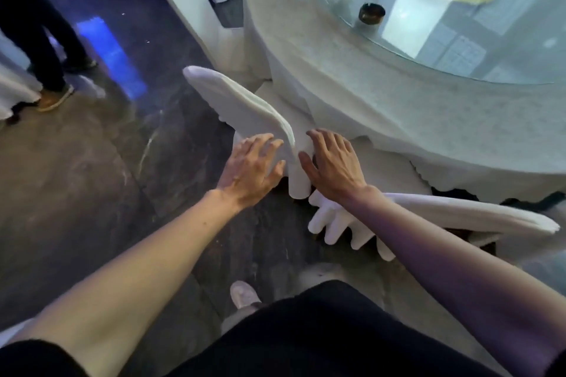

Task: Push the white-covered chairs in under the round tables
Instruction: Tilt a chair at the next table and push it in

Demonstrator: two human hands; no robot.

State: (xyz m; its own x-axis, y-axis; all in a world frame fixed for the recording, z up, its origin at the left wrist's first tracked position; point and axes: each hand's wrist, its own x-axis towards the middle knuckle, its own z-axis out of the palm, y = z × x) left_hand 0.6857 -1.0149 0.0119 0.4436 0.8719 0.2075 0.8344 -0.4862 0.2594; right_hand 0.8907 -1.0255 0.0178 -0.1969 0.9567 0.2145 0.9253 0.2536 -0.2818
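A white-covered chair [242, 104] stands in the middle of the view, its seat tucked beneath the cloth of the round table [352, 76]. My left hand [249, 170] lies flat on the near side of its backrest, fingers spread. My right hand [332, 161] lies flat on the chair cover just right of the backrest's edge, next to the tablecloth. Neither hand grips anything. Another white-covered chair [444, 217] shows at the lower right under my right forearm. A third chair [190, 0] stands at the table farther back.
The table carries a round glass top [459, 24] with a small dark bowl [371, 12] on it. A person's legs and shoes [46, 70] stand at the far left on the dark polished floor [92, 162]. My own shoe [243, 294] is below.
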